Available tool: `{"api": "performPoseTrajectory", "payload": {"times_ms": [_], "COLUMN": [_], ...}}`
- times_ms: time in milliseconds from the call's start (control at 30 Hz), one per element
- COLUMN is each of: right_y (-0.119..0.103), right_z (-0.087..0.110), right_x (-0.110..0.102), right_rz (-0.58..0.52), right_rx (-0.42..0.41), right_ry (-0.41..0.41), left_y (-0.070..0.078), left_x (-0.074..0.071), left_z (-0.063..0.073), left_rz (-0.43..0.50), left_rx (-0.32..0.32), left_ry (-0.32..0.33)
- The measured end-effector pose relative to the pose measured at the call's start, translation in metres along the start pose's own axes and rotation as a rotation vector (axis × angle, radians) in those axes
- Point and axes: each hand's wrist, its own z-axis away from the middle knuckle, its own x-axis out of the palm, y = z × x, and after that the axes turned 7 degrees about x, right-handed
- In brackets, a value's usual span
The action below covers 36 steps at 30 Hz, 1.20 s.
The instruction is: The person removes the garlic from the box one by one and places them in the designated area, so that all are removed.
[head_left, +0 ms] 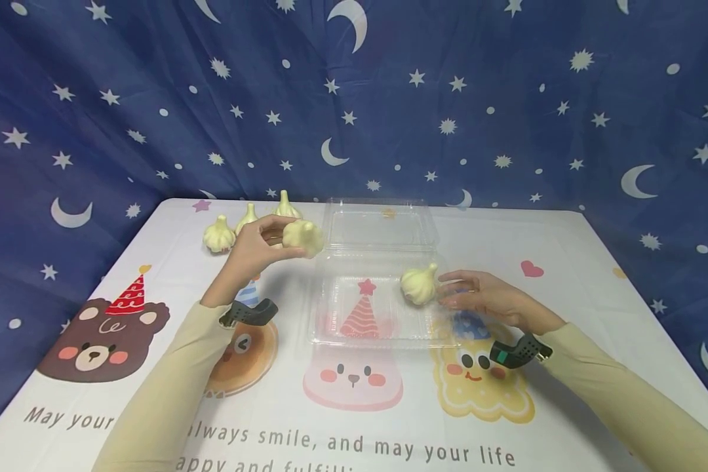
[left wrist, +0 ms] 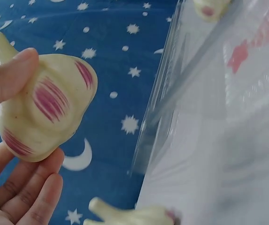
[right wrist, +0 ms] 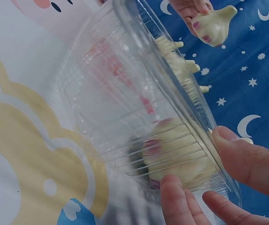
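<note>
My left hand (head_left: 262, 239) holds a garlic bulb (left wrist: 52, 105) in the air between thumb and fingers; it is cream with purple streaks. It is at the left side of a clear plastic box (head_left: 324, 328), whose lid (head_left: 383, 229) lies folded back. A second garlic bulb (head_left: 417, 286) is in the box's right end. Beside that end is my right hand (head_left: 490, 298), fingers loosely extended. In the right wrist view its fingers (right wrist: 176, 201) lie against the outside of the box wall, with the thumb (right wrist: 247, 159) at the rim.
Three more garlic bulbs stand at the back left of the table: one on the outside (head_left: 219, 235), one in the middle (head_left: 248, 215) partly hidden by my left hand, and one farther back (head_left: 286, 205). A blue curtain (head_left: 389, 98) hangs behind the printed white tablecloth (head_left: 566, 262).
</note>
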Motion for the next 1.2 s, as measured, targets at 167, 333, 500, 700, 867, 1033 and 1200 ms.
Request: {"api": "performPoseTrajectory", "payload": {"times_ms": [167,333,500,700,867,1033,1200], "right_y": [0.001,0.001,0.0,0.0,0.001,0.001,0.0], "right_z": [-0.001,0.0,0.001,0.001,-0.001,-0.002,0.0], "right_x": [-0.001,0.0,0.0,0.0,0.0,0.001,0.001], "right_rz": [0.009,0.021,0.007,0.003,0.003,0.005,0.001], "right_rx": [0.006,0.009,0.002,-0.01,-0.009,-0.004,-0.001], "right_ry": [-0.005,-0.001,-0.007,-0.012,-0.015,-0.005,0.003], "left_y": [-0.006,-0.016,-0.027,-0.035,-0.038,-0.04,-0.045], "left_x": [-0.016,-0.03,-0.043,-0.055,-0.064,-0.071,-0.079], "left_z": [0.007,0.014,0.02,0.022,0.025,0.026,0.029], "left_rz": [-0.016,-0.007,0.006,0.009,0.071,0.142,0.183], "left_rx": [-0.01,0.022,0.028,0.006,-0.015,-0.025,-0.055], "left_ry": [0.055,0.118,0.173,0.269,0.361,0.425,0.498]}}
